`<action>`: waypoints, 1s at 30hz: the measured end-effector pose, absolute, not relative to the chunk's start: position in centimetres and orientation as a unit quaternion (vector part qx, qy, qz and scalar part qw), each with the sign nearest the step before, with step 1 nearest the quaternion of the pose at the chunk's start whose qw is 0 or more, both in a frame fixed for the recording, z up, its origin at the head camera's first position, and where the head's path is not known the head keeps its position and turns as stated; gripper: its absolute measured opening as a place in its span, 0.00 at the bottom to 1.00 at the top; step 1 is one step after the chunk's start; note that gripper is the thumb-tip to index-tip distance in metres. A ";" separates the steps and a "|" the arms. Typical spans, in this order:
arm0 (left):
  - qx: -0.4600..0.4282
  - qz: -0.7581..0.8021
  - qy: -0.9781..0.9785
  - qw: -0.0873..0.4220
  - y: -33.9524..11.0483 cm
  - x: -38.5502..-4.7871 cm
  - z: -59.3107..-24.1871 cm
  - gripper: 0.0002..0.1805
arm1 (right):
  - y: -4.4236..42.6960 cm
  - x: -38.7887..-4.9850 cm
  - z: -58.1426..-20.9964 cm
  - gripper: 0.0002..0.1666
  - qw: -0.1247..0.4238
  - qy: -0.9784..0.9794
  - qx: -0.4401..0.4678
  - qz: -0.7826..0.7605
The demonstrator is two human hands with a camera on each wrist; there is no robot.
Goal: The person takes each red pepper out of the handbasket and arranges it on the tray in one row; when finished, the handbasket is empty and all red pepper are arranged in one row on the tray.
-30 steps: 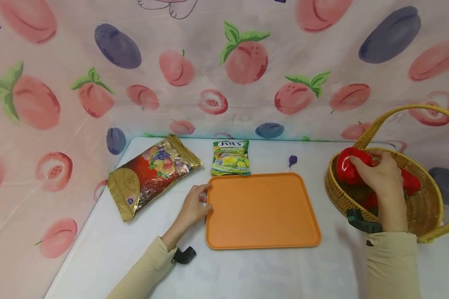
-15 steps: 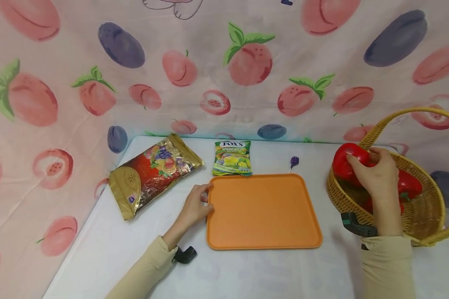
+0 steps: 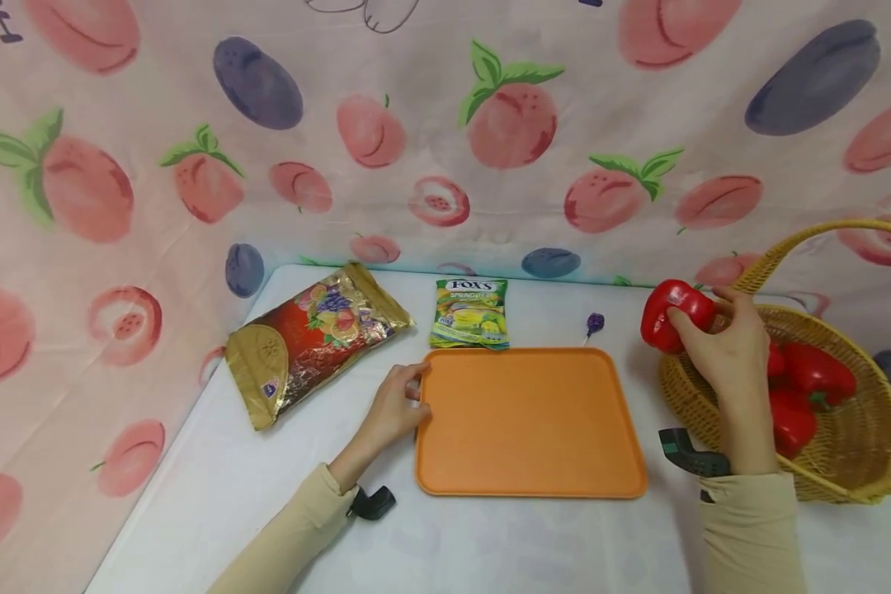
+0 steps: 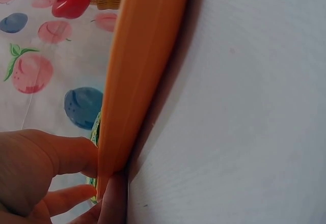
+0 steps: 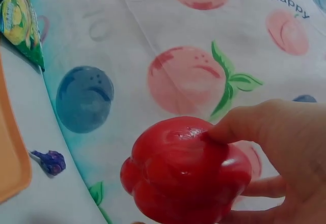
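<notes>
A red bell pepper (image 3: 668,318) is pinched between the thumb and fingers of my right hand (image 3: 731,351), above the left rim of the wicker basket (image 3: 686,404). The right wrist view shows the pepper (image 5: 183,170) close up, thumb on its top. More red peppers (image 3: 817,371) lie inside the basket. My left hand (image 3: 393,408) grips the left edge of an orange tray (image 3: 530,425); in the left wrist view the thumb and fingers of this hand (image 4: 66,178) are on either side of the rim of the tray (image 4: 135,71).
A gold and red packet (image 3: 315,346) lies at the back left. Behind the tray is a green FOX'S packet (image 3: 469,313), near its back edge. A purple lollipop (image 3: 596,322) lies between the tray and the backdrop. The basket's tall handle (image 3: 794,243) arches at the right.
My right hand has lifted the pepper up and left, from inside the basket to above its left rim, exposing the peppers below. My left hand keeps its hold on the tray.
</notes>
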State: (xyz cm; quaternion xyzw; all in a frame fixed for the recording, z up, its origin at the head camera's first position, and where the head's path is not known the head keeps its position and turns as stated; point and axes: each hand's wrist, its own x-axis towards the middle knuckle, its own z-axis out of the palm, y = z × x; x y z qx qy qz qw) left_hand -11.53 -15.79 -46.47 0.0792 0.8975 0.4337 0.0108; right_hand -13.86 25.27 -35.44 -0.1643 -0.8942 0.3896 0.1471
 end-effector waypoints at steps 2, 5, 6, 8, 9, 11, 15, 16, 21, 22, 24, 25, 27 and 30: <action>0.078 0.436 0.896 0.013 -15.8 -11.5 -46.4 0.38 | 25.0 -13.8 -35.5 0.43 0.146 -0.893 -0.162 0.393; 0.077 0.437 0.896 0.017 -15.7 -11.5 -46.3 0.38 | 24.5 -13.9 -35.4 0.43 0.140 -0.893 -0.156 0.399; 0.077 0.437 0.896 0.018 -15.8 -11.5 -46.3 0.38 | 24.4 -13.9 -35.4 0.43 0.138 -0.892 -0.153 0.401; 0.079 0.436 0.896 0.018 -15.8 -11.5 -46.3 0.38 | 24.2 -13.9 -35.4 0.43 0.136 -0.891 -0.151 0.405; 0.079 0.435 0.897 0.018 -15.8 -11.5 -46.3 0.38 | 24.1 -13.9 -35.4 0.43 0.134 -0.891 -0.150 0.408; 0.079 0.436 0.896 0.017 -15.8 -11.5 -46.3 0.38 | 23.9 -13.9 -35.5 0.43 0.130 -0.890 -0.148 0.411; 0.076 0.435 0.897 0.018 -15.7 -11.5 -46.3 0.38 | 23.6 -13.9 -35.6 0.43 0.126 -0.887 -0.145 0.420; 0.076 0.434 0.897 0.017 -15.7 -11.5 -46.3 0.38 | 23.5 -13.9 -35.7 0.43 0.127 -0.887 -0.145 0.420; 0.079 0.434 0.897 0.014 -15.7 -11.5 -46.2 0.38 | 23.4 -13.9 -35.7 0.44 0.125 -0.886 -0.141 0.423; 0.079 0.435 0.897 0.015 -15.7 -11.5 -46.2 0.38 | 23.3 -13.9 -35.7 0.44 0.125 -0.887 -0.139 0.423; 0.077 0.436 0.896 0.016 -15.7 -11.5 -46.2 0.38 | 23.2 -13.9 -35.8 0.44 0.123 -0.887 -0.134 0.423; 0.077 0.437 0.896 0.017 -15.7 -11.5 -46.2 0.38 | 23.1 -13.9 -35.8 0.44 0.124 -0.889 -0.131 0.422; 0.076 0.437 0.896 0.017 -15.7 -11.5 -46.3 0.38 | 22.9 -13.9 -35.9 0.44 0.123 -0.889 -0.124 0.423; 0.078 0.434 0.897 0.017 -15.8 -11.4 -46.3 0.38 | 22.6 -13.8 -36.1 0.45 0.120 -0.890 -0.116 0.424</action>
